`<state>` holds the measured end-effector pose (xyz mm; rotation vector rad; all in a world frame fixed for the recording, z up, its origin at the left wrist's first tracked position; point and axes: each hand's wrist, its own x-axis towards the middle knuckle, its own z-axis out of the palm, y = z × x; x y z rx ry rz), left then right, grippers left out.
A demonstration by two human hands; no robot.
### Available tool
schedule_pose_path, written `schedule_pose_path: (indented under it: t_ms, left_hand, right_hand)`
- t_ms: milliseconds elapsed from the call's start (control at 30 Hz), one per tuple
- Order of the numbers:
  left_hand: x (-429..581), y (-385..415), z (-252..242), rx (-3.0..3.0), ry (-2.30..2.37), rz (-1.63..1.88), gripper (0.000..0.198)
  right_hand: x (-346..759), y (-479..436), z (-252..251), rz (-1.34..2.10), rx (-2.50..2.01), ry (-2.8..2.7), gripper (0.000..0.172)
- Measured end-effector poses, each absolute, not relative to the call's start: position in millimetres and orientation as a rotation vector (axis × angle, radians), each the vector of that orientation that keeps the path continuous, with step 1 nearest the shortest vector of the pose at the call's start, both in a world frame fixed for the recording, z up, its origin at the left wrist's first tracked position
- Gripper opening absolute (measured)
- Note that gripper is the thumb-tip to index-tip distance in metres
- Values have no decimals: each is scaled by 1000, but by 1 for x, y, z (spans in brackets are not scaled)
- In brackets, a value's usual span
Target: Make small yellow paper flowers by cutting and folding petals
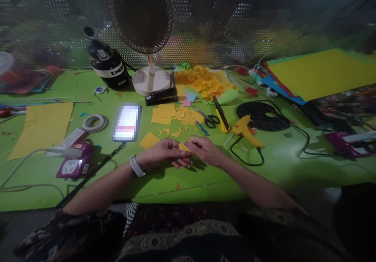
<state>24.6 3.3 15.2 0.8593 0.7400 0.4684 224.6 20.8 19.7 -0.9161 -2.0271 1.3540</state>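
Between my two hands is a small piece of orange-yellow paper [185, 148]. My left hand [166, 152], with a pale band at the wrist, pinches its left side. My right hand [204, 150] grips the other side between thumb and fingers. Just beyond them lie cut yellow paper scraps [188, 115] and a stack of yellow paper squares [163, 114]. One more yellow square [149, 140] rests close to my left hand. Black-handled scissors [210, 120] and a yellow box cutter [222, 115] lie past my right hand, with a yellow glue gun [246, 131] farther right.
A lit phone [127, 123], a tape roll [94, 123] and a purple power strip [76, 162] lie left. Behind stand a fan [151, 82], a black bottle [110, 70], a stapler [161, 96] and folded orange paper pieces [202, 82]. Coloured sheets [326, 74] are at right.
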Motion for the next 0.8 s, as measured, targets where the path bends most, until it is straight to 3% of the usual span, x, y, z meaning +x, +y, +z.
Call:
schedule_pose_path:
  t_ms: [533, 800]
  left_hand:
    - [25, 0, 21, 985, 700, 424, 28]
    - [26, 1, 20, 954, 734, 547, 35]
  right_hand:
    - [226, 20, 25, 1203, -900, -2071, 42]
    - [230, 23, 27, 1373, -996, -1952, 49]
